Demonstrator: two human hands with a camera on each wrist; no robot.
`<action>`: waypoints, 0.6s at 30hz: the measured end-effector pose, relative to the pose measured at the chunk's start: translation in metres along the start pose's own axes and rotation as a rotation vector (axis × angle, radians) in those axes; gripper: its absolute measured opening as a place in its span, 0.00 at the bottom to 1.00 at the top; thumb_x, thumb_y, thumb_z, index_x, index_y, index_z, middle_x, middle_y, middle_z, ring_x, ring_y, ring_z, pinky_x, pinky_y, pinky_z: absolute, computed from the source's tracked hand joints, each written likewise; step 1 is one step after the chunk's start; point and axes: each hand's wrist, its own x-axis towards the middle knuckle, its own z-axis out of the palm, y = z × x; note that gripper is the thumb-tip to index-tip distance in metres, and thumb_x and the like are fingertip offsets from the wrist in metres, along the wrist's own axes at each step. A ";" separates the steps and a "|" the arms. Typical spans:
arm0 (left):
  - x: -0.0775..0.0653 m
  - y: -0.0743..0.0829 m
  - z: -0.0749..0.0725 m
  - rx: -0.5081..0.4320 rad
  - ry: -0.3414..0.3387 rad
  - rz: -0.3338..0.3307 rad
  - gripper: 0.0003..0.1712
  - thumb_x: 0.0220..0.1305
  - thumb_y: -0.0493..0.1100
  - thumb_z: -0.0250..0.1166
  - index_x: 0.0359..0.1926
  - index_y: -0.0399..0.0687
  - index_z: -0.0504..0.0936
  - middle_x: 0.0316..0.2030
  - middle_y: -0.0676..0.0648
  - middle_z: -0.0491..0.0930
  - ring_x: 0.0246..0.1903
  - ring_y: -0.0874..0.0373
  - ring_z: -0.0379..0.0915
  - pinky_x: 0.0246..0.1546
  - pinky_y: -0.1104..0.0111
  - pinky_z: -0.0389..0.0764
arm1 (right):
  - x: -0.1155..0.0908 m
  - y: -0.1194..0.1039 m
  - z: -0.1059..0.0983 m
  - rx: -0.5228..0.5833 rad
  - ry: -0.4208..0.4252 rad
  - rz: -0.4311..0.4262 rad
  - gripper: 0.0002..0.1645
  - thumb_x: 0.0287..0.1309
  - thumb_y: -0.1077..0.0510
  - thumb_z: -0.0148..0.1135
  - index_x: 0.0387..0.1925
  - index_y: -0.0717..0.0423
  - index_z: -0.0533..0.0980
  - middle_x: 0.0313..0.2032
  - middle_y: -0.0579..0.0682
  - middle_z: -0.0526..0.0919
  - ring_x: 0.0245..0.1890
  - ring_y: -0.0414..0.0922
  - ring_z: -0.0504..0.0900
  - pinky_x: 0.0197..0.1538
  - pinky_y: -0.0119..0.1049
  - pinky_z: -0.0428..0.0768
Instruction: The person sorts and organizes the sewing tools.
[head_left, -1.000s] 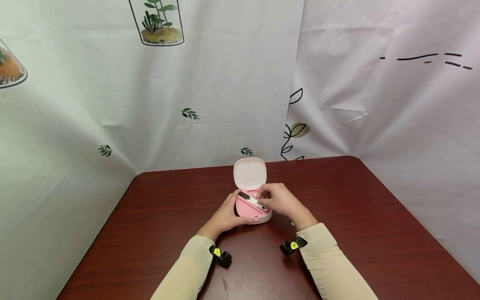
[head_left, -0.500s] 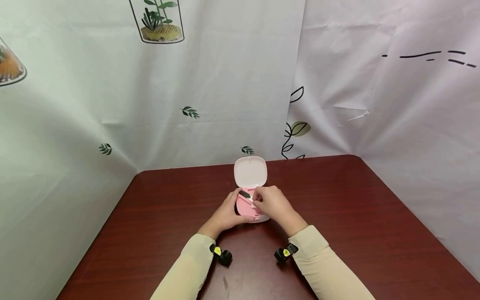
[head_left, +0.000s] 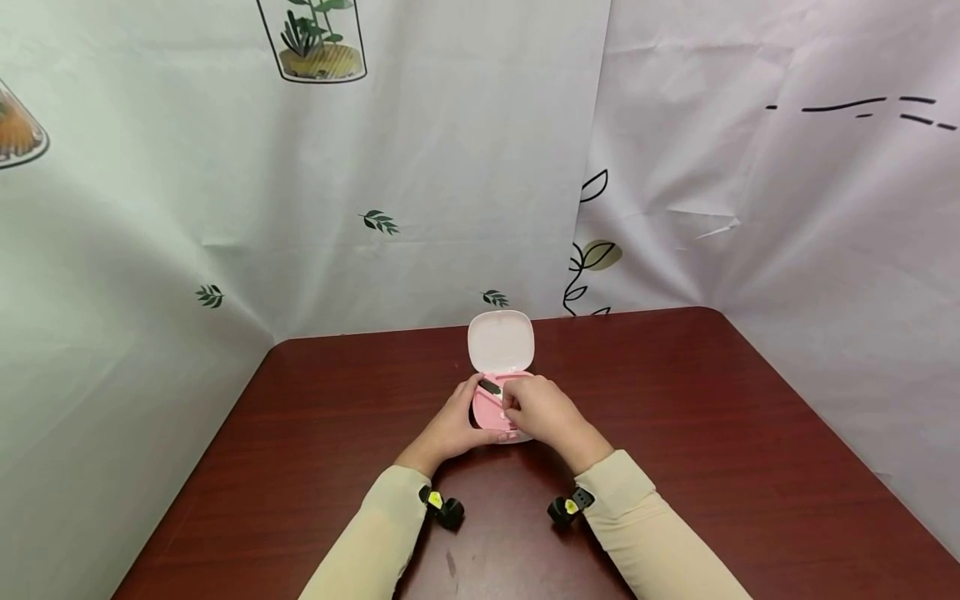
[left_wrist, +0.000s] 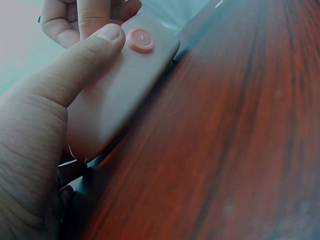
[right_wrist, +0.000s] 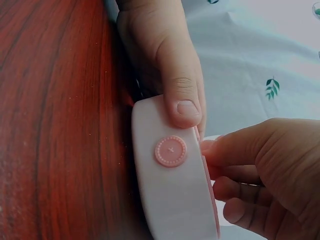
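A small white case (head_left: 488,414) with a pink interior stands on the table, its lid (head_left: 501,342) raised at the back. My left hand (head_left: 448,427) grips it from the left, thumb over the front edge beside a round pink button (right_wrist: 171,150). Inside the case lies a slim tool with a dark end (head_left: 491,387) and a white part running under my right hand (head_left: 546,412). That hand's fingers are bent down over the interior, thumb close to the forefinger. I cannot tell whether they pinch the tool, since the hand hides most of it.
The dark red wooden table (head_left: 352,400) extends around the case on all sides. Behind it hangs a pale curtain (head_left: 465,167) printed with leaves and plant jars. Each sleeve cuff carries a small black wrist camera (head_left: 450,515).
My right hand has shifted left over the interior, covering more of the tool's white part. The tool's dark end stays in place. My left hand keeps its grip on the case.
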 end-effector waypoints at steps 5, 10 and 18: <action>0.000 0.000 0.000 0.002 0.003 0.003 0.67 0.47 0.64 0.79 0.80 0.50 0.51 0.73 0.40 0.58 0.70 0.47 0.60 0.69 0.51 0.65 | 0.001 0.002 0.000 -0.031 -0.020 -0.038 0.12 0.52 0.64 0.72 0.21 0.47 0.79 0.21 0.38 0.77 0.23 0.39 0.72 0.30 0.35 0.74; 0.000 0.000 0.000 -0.007 0.007 0.013 0.67 0.47 0.64 0.79 0.79 0.49 0.51 0.73 0.40 0.59 0.70 0.47 0.60 0.68 0.51 0.65 | -0.002 0.004 -0.004 -0.097 -0.046 -0.115 0.08 0.54 0.62 0.71 0.23 0.48 0.82 0.25 0.40 0.79 0.27 0.39 0.74 0.34 0.37 0.77; 0.001 0.000 -0.001 -0.004 -0.001 0.006 0.68 0.46 0.65 0.79 0.80 0.51 0.51 0.74 0.41 0.58 0.70 0.49 0.60 0.69 0.52 0.65 | -0.006 0.006 -0.009 -0.187 -0.076 -0.157 0.06 0.53 0.59 0.70 0.26 0.42 0.87 0.32 0.40 0.81 0.30 0.40 0.78 0.36 0.39 0.81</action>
